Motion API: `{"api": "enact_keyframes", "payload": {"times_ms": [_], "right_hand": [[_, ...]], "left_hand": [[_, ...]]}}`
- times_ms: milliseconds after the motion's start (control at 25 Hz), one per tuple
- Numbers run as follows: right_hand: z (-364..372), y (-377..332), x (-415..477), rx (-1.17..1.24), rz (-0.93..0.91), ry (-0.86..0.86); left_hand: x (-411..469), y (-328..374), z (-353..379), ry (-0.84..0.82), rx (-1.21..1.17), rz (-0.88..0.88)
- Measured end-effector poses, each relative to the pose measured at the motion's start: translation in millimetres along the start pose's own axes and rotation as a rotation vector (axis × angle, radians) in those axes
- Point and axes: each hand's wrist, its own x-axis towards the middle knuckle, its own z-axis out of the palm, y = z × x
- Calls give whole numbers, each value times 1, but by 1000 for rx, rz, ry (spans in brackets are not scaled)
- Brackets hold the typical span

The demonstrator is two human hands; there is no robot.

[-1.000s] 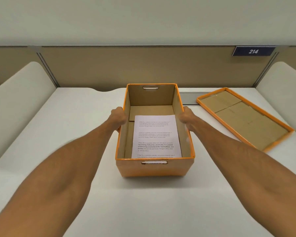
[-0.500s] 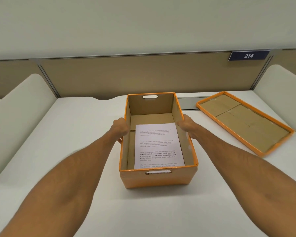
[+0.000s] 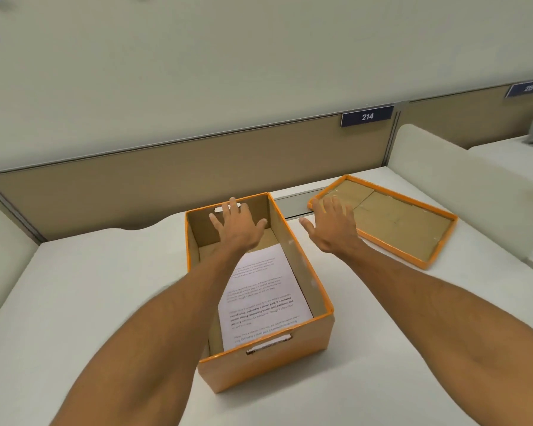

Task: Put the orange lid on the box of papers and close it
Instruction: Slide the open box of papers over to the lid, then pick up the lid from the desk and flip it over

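The orange cardboard box (image 3: 268,361) stands open on the white desk (image 3: 90,302), a printed sheet of paper (image 3: 260,298) lying flat inside. The orange lid (image 3: 391,219) lies right of the box (brown inside facing up). The left hand (image 3: 237,226) hovers above the box's far end, fingers (image 3: 228,207) spread, holding nothing. The right hand (image 3: 333,226) hangs between box and lid, fingers apart, its fingertips over the lid's near corner.
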Motion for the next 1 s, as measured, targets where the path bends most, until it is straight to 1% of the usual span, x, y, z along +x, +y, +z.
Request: {"api": "enact_keyframes", "payload": {"times_ms": [160,320,440,560,720,880,1000], "right_hand": [[-12,44,1,-55,53,72],[-18,103,14,-84,125,77],[-16,155,26,-85,150,66],[-12,211,45,-76,159,39],[11,279,76,-79,161,-25],[44,323,100,-82,148,-99],[69,343,119,-66,138,-135]], "left_hand": [[12,57,12,26,-30,112],[22,122,42,24,-29,219],[28,172,68,-17,-91,245],[38,220,97,-41,-84,228],[59,269,146,-121,-78,150],[77,294,193,-178,-87,49],[93,302,216,-154,-108,-13]]}}
